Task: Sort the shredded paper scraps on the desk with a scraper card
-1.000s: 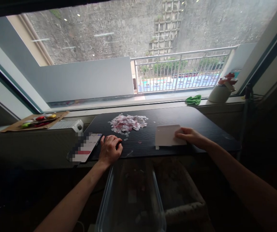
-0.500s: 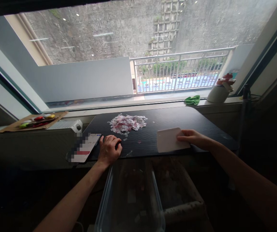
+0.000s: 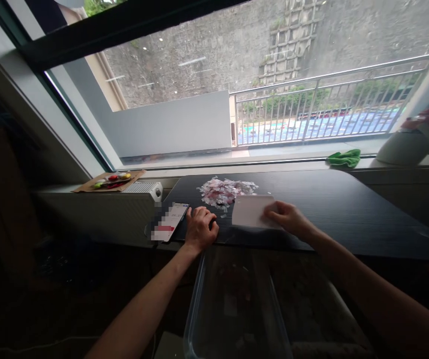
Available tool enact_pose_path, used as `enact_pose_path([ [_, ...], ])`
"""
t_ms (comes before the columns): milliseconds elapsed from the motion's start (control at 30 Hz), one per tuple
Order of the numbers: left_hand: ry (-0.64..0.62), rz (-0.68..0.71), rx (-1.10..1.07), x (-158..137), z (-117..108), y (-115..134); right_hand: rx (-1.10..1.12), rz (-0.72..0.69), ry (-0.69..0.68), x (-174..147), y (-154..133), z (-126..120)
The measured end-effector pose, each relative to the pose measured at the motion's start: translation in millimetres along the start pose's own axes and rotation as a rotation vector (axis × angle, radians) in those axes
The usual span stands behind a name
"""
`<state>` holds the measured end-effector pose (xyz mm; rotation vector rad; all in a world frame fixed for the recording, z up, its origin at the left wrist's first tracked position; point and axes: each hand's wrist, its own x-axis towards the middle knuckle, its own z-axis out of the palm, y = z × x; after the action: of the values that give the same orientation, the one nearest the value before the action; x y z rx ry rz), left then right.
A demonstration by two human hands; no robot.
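My right hand [image 3: 287, 218] grips the right end of a thin white scraper [image 3: 249, 210], a flat card-like piece with rounded corners. It is held above the dark table, and its upper left part lies just in front of the heap of paper scraps [image 3: 225, 191], white and pinkish. My left hand [image 3: 201, 228] rests on the table's front left edge with loosely bent fingers, the thumb apart, holding nothing visible. Close to its left side lies a phone [image 3: 175, 219] with a lit screen, partly blurred out.
Below the front edge of the black table [image 3: 322, 199] stands a clear plastic bin [image 3: 195, 304] with some scraps inside. A green cloth [image 3: 344, 158] and a pale spray bottle [image 3: 404, 144] stand on the sill. At left are a radiator [image 3: 145, 192] and cardboard [image 3: 87, 184] with colourful items.
The view has turned left, so most things sit further right. My right hand has brought the scraper leftward over the table, closer to the scraps. My left hand stays beside the phone.
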<state>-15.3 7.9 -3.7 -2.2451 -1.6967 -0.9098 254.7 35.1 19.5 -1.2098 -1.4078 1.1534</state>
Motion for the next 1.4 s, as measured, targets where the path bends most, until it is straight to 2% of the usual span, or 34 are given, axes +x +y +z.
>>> enact_pose_path([
  [167, 0.022, -0.020, -0.019, -0.2, 0.5, 0.0, -0.017, -0.112, 0.106, 24.1, -9.6, 26.0],
  [267, 0.011, -0.028, -0.036, 0.2, 0.3, -0.1, -0.042, -0.121, 0.073, 28.2, -9.0, 28.4],
  [433, -0.015, -0.037, -0.054, 0.6, 0.0, -0.1, -0.034, -0.069, -0.041, 15.3, -9.6, 15.2],
  [533, -0.014, -0.039, -0.051, 0.5, -0.5, 0.6, -0.029, -0.073, 0.031, 19.5, -10.5, 13.9],
  [667, -0.008, -0.041, -0.041, 0.7, -1.7, 1.6, -0.062, -0.098, 0.131, 34.4, -9.0, 27.8],
  [767, -0.008, -0.046, -0.045, 0.9, -1.9, 1.6, -0.077, -0.077, 0.091, 33.4, -9.6, 34.8],
  [900, -0.005, -0.049, -0.064, 1.2, -1.3, 1.0, -0.069, -0.071, -0.015, 20.4, -14.4, 28.4],
  [1100, -0.029, -0.035, -0.095, 1.1, -1.3, -1.1, -0.043, 0.007, 0.068, 20.8, -14.6, 28.8],
  [1233, -0.077, -0.012, -0.145, 1.4, -3.4, -3.7, -0.041, 0.050, 0.003, 19.9, -9.6, 37.5],
  [1400, -0.041, -0.064, -0.216, 4.0, -4.6, -7.2, -0.006, 0.127, -0.081, 10.8, -11.8, 37.9],
])
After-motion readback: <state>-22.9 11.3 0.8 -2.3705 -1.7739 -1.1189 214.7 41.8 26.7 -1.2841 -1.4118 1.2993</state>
